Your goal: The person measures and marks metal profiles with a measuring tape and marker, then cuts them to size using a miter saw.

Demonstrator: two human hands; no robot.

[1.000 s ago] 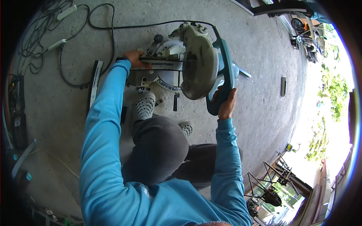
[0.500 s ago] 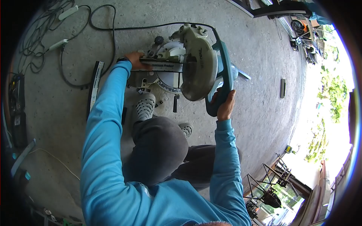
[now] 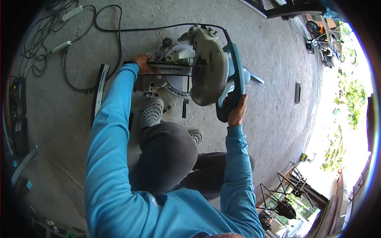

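A miter saw (image 3: pixel 209 69) with a teal handle stands on the concrete floor. My right hand (image 3: pixel 237 112) is wrapped round the lower end of its teal handle (image 3: pixel 238 75). A strip of aluminum profile (image 3: pixel 174 70), its film printed "Aluminum Product", lies across the saw's base and runs up to the guard. On the profile's left end my left hand (image 3: pixel 145 64) is closed, pressing it to the saw; some of its fingers are hidden. The round guard covers the blade and the profile's right end.
A black power cord (image 3: pixel 166 27) runs from the saw to tangled cables (image 3: pixel 35 47) at the left. Another profile length (image 3: pixel 100 89) lies beside my left sleeve. Small offcuts (image 3: pixel 151 95) lie near my shoe (image 3: pixel 153 113). A short bar (image 3: pixel 297 93) lies at the right.
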